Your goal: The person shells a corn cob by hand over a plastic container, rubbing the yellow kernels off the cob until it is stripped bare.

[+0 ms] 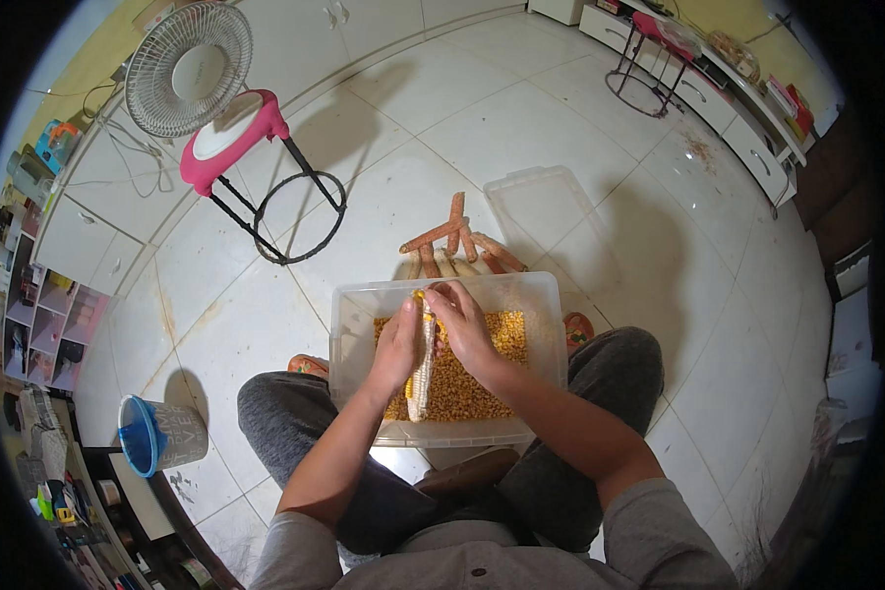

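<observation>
A mostly bare, pale corn cob (422,376) with a few yellow kernels near its top and along its left edge is held above a clear plastic bin (354,435). My left hand (397,346) grips the cob from its left side. At the upper end, my right hand (459,321) has its thumb and fingers on the cob beside the remaining kernels. Loose yellow corn kernels (479,383) cover the bottom of the bin. Beyond its far wall, several stripped cobs (428,237), reddish and pale, lie piled on the tiled floor.
A translucent lid (542,199) lies on the floor past the cobs. An electric fan (192,74) stands on a pink stool (230,147) at the upper left. A waste bin with a blue liner (164,435) is at the left. White drawers (752,151) line the upper right.
</observation>
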`<action>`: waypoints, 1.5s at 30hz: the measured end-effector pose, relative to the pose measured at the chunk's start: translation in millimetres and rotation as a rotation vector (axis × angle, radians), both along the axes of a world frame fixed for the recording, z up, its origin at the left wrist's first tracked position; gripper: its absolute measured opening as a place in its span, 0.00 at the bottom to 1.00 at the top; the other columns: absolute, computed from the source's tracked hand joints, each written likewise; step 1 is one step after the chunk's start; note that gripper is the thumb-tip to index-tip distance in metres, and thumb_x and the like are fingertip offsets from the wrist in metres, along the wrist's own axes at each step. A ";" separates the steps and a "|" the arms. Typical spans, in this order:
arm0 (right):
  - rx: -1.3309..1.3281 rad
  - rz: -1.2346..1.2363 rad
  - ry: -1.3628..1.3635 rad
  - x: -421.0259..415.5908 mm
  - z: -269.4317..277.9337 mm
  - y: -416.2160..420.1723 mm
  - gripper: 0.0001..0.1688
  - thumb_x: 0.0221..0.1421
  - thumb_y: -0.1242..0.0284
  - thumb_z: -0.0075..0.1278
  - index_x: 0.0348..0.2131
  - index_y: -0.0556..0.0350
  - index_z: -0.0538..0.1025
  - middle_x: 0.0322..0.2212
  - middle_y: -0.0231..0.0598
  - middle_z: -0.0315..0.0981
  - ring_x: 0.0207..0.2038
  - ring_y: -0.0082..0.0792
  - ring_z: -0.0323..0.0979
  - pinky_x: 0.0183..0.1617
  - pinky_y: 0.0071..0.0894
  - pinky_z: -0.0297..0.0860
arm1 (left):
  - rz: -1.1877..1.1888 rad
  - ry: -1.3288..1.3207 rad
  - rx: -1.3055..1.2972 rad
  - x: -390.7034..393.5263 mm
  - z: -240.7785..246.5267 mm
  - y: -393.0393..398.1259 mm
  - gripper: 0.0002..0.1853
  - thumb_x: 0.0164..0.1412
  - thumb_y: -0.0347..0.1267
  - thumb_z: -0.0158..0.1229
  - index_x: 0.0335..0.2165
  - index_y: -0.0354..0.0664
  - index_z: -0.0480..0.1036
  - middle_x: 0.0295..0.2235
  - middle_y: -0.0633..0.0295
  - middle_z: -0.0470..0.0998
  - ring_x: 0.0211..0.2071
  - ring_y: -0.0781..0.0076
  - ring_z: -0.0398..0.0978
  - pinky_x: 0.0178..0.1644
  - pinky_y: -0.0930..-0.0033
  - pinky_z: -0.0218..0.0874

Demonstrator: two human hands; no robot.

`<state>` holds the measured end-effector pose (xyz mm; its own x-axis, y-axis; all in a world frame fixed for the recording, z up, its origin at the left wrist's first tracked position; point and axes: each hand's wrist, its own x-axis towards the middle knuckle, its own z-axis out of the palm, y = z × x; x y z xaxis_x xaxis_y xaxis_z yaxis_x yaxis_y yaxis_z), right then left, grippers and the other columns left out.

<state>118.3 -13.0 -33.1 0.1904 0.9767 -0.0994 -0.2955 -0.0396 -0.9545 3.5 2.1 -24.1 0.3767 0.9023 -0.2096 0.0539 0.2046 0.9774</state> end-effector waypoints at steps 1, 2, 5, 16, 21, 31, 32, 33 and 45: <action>0.009 -0.010 -0.036 -1.1 -1.6 -0.6 0.15 0.53 0.65 0.44 0.32 0.60 0.64 0.24 0.34 0.63 0.24 0.20 0.62 0.24 0.20 0.61 | 0.017 0.031 0.018 -0.7 -2.6 -0.1 0.29 0.61 0.48 0.30 0.39 0.32 0.66 0.27 0.59 0.70 0.24 0.76 0.67 0.30 0.74 0.60; 0.019 -0.020 -0.072 -2.5 -2.0 -1.5 0.15 0.53 0.65 0.44 0.32 0.60 0.64 0.24 0.34 0.64 0.25 0.21 0.62 0.27 0.22 0.61 | 0.035 0.062 0.036 -0.7 -3.6 0.0 0.30 0.61 0.48 0.30 0.38 0.31 0.67 0.26 0.58 0.71 0.25 0.75 0.67 0.31 0.73 0.60; 0.064 -0.086 -0.018 -11.7 -10.3 -3.1 0.15 0.54 0.64 0.43 0.33 0.60 0.64 0.27 0.37 0.65 0.30 0.26 0.63 0.34 0.26 0.61 | 0.061 0.114 0.074 7.0 -4.4 3.3 0.30 0.62 0.48 0.29 0.36 0.31 0.68 0.24 0.57 0.71 0.25 0.74 0.66 0.33 0.72 0.59; 0.373 -0.268 -0.606 -17.1 -10.5 -3.4 0.14 0.48 0.70 0.48 0.33 0.59 0.65 0.29 0.46 0.65 0.35 0.46 0.62 0.41 0.38 0.58 | 0.378 -0.326 -0.394 31.1 -1.8 -6.1 0.24 0.63 0.45 0.31 0.29 0.38 0.67 0.26 0.63 0.69 0.27 0.75 0.66 0.33 0.74 0.61; 0.498 -0.198 -0.762 -18.0 -2.3 -3.0 0.15 0.45 0.71 0.51 0.33 0.58 0.65 0.30 0.46 0.65 0.35 0.45 0.62 0.40 0.37 0.58 | 0.338 -0.534 -0.514 21.9 -30.6 -4.6 0.19 0.62 0.43 0.34 0.35 0.40 0.65 0.33 0.60 0.69 0.34 0.71 0.68 0.38 0.71 0.62; 0.248 -0.251 -0.501 -7.4 1.8 7.5 0.15 0.50 0.67 0.47 0.34 0.58 0.63 0.27 0.47 0.66 0.29 0.43 0.65 0.34 0.36 0.62 | 0.284 -0.446 -0.574 30.2 5.3 -8.7 0.26 0.61 0.48 0.31 0.42 0.38 0.63 0.38 0.59 0.69 0.37 0.71 0.67 0.42 0.70 0.60; 0.243 -0.281 -0.518 -3.9 5.7 11.0 0.16 0.50 0.66 0.48 0.33 0.58 0.63 0.27 0.47 0.66 0.29 0.42 0.65 0.33 0.36 0.62 | 0.247 -0.375 -0.491 33.9 -7.3 -11.7 0.28 0.61 0.49 0.31 0.46 0.36 0.61 0.41 0.59 0.68 0.39 0.72 0.66 0.44 0.71 0.58; 0.239 -0.311 -0.535 -1.3 8.8 13.5 0.17 0.49 0.66 0.49 0.33 0.58 0.63 0.27 0.47 0.66 0.29 0.41 0.65 0.33 0.35 0.62 | 0.243 -0.358 -0.431 37.9 -11.3 -17.2 0.29 0.61 0.49 0.31 0.47 0.34 0.60 0.42 0.58 0.67 0.40 0.71 0.66 0.46 0.72 0.56; 0.408 -0.208 -0.552 -4.6 14.9 12.4 0.13 0.50 0.68 0.49 0.31 0.58 0.65 0.23 0.36 0.66 0.25 0.24 0.64 0.29 0.23 0.62 | 0.317 -0.468 -0.678 32.9 -32.2 -12.3 0.24 0.60 0.48 0.36 0.36 0.38 0.66 0.28 0.61 0.72 0.26 0.71 0.71 0.28 0.69 0.63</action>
<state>113.7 -0.6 -18.2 0.2935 0.8535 0.4306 0.2720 0.3572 -0.8935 36.5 -10.3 -56.3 0.3107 0.7163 -0.6248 -0.4794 0.6857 0.5477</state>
